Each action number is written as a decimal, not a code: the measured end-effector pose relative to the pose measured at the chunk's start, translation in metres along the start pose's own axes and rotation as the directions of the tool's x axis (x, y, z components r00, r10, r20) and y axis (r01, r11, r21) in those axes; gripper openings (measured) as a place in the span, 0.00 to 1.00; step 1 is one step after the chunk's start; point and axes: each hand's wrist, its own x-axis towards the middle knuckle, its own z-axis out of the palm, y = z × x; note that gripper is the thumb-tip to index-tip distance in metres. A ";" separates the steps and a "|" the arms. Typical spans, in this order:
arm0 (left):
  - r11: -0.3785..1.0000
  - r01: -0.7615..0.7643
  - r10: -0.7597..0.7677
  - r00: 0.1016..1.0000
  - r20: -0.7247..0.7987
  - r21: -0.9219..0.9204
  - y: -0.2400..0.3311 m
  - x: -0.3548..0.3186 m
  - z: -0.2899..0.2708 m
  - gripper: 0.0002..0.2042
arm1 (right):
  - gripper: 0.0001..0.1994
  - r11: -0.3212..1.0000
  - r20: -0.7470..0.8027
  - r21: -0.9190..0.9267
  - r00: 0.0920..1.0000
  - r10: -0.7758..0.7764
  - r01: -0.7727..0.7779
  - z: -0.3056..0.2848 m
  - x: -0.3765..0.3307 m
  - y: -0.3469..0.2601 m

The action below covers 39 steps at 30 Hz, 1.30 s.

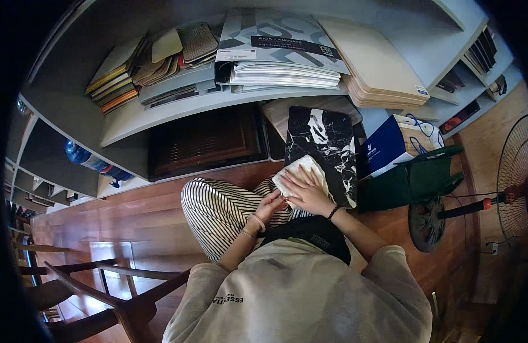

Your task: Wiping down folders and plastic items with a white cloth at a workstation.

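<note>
A white cloth (299, 166) lies bunched on a black marble-patterned panel (323, 137) with white veins. My right hand (307, 191) presses flat on the cloth, its fingers stretched out and spread. Close beside it, to the left, my left hand (269, 207) has its fingers curled together at the near left edge of the cloth and panel. What those fingers pinch is too small to make out. The panel slants up from my lap towards the shelf, and my right arm and the cloth cover its near left part.
Ahead, a pale shelf (178, 103) carries sample boards (118, 80), a large binder (281, 43) and stacked beige panels (372, 63). A blue-and-white bag (387, 146) and a dark green bag (410, 180) stand to the right, near a fan (427, 223). Behind left is a wooden chair (124, 303).
</note>
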 end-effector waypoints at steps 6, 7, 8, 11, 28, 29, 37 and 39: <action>1.000 0.004 -0.004 1.000 0.016 0.028 0.010 -0.003 0.009 0.21 | 0.31 0.996 -0.016 -0.082 1.000 0.024 -0.025 -0.001 0.016 0.014; 1.000 -0.001 0.001 1.000 0.011 0.028 0.011 -0.004 0.008 0.21 | 0.31 0.992 -0.037 -0.095 0.996 0.081 -0.084 -0.004 0.024 0.020; 0.999 0.002 -0.001 1.000 -0.018 0.050 0.011 -0.007 0.007 0.22 | 0.32 0.984 -0.058 -0.106 0.989 0.137 -0.142 -0.006 0.032 0.026; 0.996 0.005 0.001 0.997 -0.073 0.090 0.017 -0.014 0.011 0.22 | 0.32 0.972 -0.090 -0.107 0.976 0.198 -0.208 -0.009 0.046 0.038; 0.306 -0.934 0.813 0.157 0.561 -0.182 0.240 -0.191 0.218 0.20 | 0.28 0.991 0.006 0.055 0.992 0.125 -0.125 -0.021 -0.032 0.015; 0.312 -0.928 0.818 0.154 0.554 -0.204 0.239 -0.192 0.219 0.20 | 0.28 0.988 0.021 0.088 0.992 0.128 -0.129 -0.023 -0.028 0.015; 0.363 -0.841 0.852 0.126 0.508 -0.400 0.233 -0.203 0.223 0.19 | 0.29 0.961 -0.041 0.054 0.961 0.275 -0.272 -0.026 0.007 0.083; 0.370 -0.814 0.861 0.119 0.495 -0.448 0.232 -0.206 0.221 0.18 | 0.29 0.960 -0.071 0.053 0.957 0.280 -0.276 -0.019 0.009 0.083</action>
